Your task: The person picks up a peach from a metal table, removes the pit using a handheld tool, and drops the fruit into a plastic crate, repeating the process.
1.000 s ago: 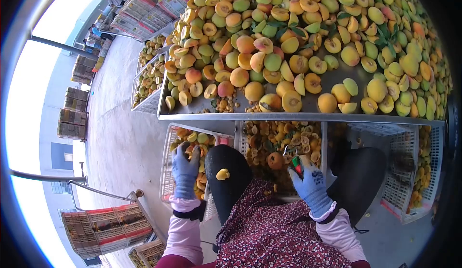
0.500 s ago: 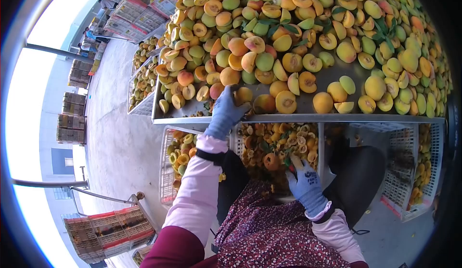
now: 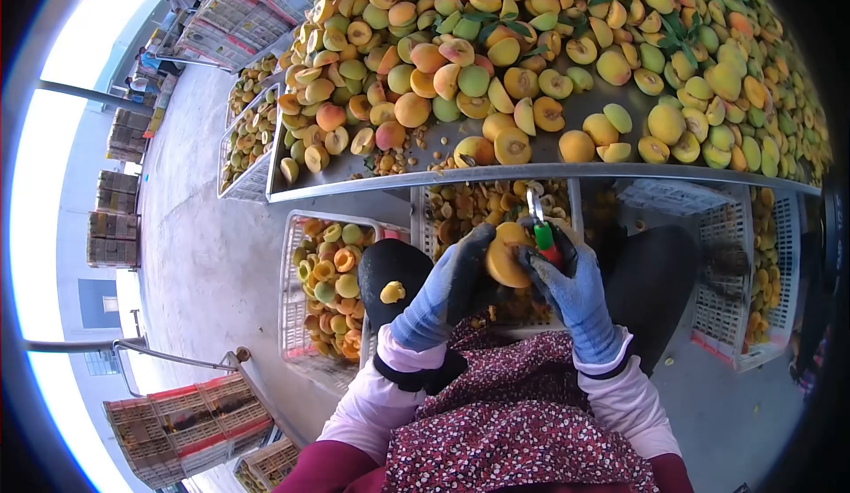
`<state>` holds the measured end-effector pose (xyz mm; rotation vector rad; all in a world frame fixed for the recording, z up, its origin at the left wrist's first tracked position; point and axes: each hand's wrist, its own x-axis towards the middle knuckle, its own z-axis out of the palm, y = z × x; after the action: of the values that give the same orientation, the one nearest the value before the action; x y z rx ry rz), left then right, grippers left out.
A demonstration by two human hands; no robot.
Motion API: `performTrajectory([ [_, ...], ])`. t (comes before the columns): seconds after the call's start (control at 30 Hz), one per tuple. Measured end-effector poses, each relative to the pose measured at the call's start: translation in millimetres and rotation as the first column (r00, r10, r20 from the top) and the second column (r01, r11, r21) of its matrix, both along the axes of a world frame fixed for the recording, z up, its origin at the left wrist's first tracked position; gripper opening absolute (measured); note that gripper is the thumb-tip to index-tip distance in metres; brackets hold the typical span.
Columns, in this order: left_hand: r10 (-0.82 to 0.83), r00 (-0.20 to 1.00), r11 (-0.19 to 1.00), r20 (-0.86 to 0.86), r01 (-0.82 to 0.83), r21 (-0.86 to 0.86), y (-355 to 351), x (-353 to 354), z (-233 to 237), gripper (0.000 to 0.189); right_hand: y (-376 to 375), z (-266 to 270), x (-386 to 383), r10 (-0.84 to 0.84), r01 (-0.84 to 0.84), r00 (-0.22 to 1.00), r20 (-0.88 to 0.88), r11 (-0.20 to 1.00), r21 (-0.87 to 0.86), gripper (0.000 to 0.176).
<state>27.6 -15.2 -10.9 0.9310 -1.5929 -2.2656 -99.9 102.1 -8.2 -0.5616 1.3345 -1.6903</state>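
Note:
My left hand (image 3: 447, 285), in a blue-grey glove with a dark palm, has its fingers closed around a yellow peach (image 3: 506, 256) above the crate between my knees. Close against the fruit, my right hand (image 3: 571, 280) is wrapped round a small pitting knife (image 3: 543, 235) with a green and red handle. Its bright metal end points up toward the table edge. The right fingertips also touch the peach. Below both hands, a crate (image 3: 574, 211) holds scooped peach pieces and scraps, partly hidden by the gloves.
A metal-rimmed table (image 3: 398, 180) carries many whole and halved peaches. To my left stands a white crate (image 3: 288, 294) of peach halves; another crate (image 3: 722, 280) is at right. A cart with stacked crates (image 3: 199, 427) stands lower left. People work far off.
My left hand has come down from the table edge, bringing a peach to my right hand. The knife has risen into plain sight. The whole view has shifted slightly.

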Motion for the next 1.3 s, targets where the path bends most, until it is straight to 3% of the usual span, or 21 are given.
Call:
performTrajectory([
  [0.03, 0.150, 0.988, 0.884, 0.027, -0.146, 0.443, 1, -3, 2, 0.041, 3, 2, -1, 0.038, -0.049, 0.994, 0.101, 0.992, 0.113, 0.032],
  [0.07, 0.149, 0.989, 0.884, 0.026, -0.144, 0.444, 6, -4, 8, 0.041, 7, -2, 0, 0.036, -0.048, 0.994, 0.100, 0.992, 0.114, 0.032],
  [0.1, 0.168, 0.986, 0.978, -0.002, -0.167, 0.125, 11, -6, 15, 0.041, 9, -10, 3, 0.001, -0.027, 0.971, 0.238, 0.994, 0.104, 0.031],
  [0.17, 0.088, 0.990, 0.900, -0.107, -0.126, -0.419, 11, -2, -3, 0.038, 8, -19, 17, -0.154, 0.147, 0.877, 0.455, 0.988, 0.051, 0.028],
  [0.2, 0.087, 0.990, 0.899, -0.110, -0.126, -0.419, 19, -4, -1, 0.038, 9, -13, 20, -0.154, 0.148, 0.878, 0.453, 0.988, 0.049, 0.028],
  [0.27, 0.321, 0.907, 0.943, -0.272, -0.334, 0.001, 43, -7, 4, 0.037, 14, 2, 23, -0.188, 0.146, 0.818, 0.544, 0.982, 0.119, 0.026],
  [0.3, 0.265, 0.933, 0.922, -0.245, -0.319, -0.217, 46, -6, 4, 0.038, 16, 4, 26, -0.188, 0.146, 0.818, 0.544, 0.982, 0.119, 0.026],
  [0.33, 0.266, 0.933, 0.922, -0.244, -0.320, -0.218, 45, -5, 7, 0.038, 17, 6, 30, -0.151, 0.109, 0.832, 0.534, 0.988, 0.111, 0.023],
  [0.4, 0.401, 0.907, 0.915, -0.130, -0.403, 0.016, 39, -2, 18, 0.038, 21, 2, 37, -0.108, 0.062, 0.844, 0.525, 0.993, 0.105, 0.021],
  [0.47, 0.404, 0.895, 0.912, -0.187, -0.410, 0.008, 35, 0, 23, 0.038, 21, -11, 42, -0.093, 0.082, 0.987, -0.134, 0.993, -0.085, 0.020],
  [0.5, 0.426, 0.890, 0.903, -0.162, -0.429, 0.016, 34, -2, 26, 0.038, 27, 6, 28, -0.025, 0.050, 0.734, -0.679, 0.999, 0.018, 0.022],
  [0.67, 0.325, 0.919, 0.907, -0.223, -0.370, -0.203, 41, -8, 22, 0.039, 31, 19, 25, -0.025, 0.027, 0.616, -0.787, 1.000, -0.011, 0.025],
  [0.7, 0.255, 0.951, 0.855, -0.174, -0.306, -0.418, 41, -7, 26, 0.037, 31, 21, 27, -0.002, 0.075, 0.474, -0.881, 0.996, 0.038, 0.025],
  [0.73, 0.254, 0.952, 0.857, -0.172, -0.304, -0.416, 42, -7, 24, 0.037, 32, 22, 28, 0.033, 0.126, 0.320, -0.947, 0.989, 0.077, 0.025],
  [0.8, 0.285, 0.947, 0.899, -0.149, -0.318, -0.300, 41, -6, 16, 0.036, 32, 13, 32, 0.078, 0.099, 0.340, -0.937, 0.988, 0.118, 0.027],
  [0.9, 0.302, 0.944, 0.868, -0.133, -0.330, -0.370, 40, -5, 15, 0.032, 35, 3, 40, 0.030, 0.078, 0.443, -0.896, 0.994, 0.072, 0.029],
  [1.1, 0.275, 0.948, 0.786, -0.161, -0.319, -0.530, 40, -8, 21, 0.026, 39, -17, 58, -0.029, -0.017, 0.756, -0.654, 0.998, -0.065, 0.028],
  [1.2, 0.212, 0.974, 0.738, -0.084, -0.216, -0.640, 32, -6, 31, 0.026, 44, -31, 66, -0.190, 0.143, 0.888, -0.418, 0.980, -0.141, 0.022],
  [1.23, 0.140, 0.985, 0.720, -0.103, -0.173, -0.672, 29, -5, 29, 0.027, 44, -13, 53, 0.120, -0.109, 0.978, 0.169, 0.991, -0.072, 0.027],
  [1.27, 0.065, 0.991, 0.698, -0.119, -0.130, -0.704, 26, -4, 27, 0.027, 44, -3, 44, 0.354, -0.346, 0.632, 0.689, 0.925, -0.159, 0.034],
  [1.3, 0.065, 0.991, 0.694, -0.121, -0.132, -0.708, 26, -5, 23, 0.028, 44, -5, 40, 0.444, -0.401, 0.468, 0.764, 0.877, -0.264, 0.040],
])
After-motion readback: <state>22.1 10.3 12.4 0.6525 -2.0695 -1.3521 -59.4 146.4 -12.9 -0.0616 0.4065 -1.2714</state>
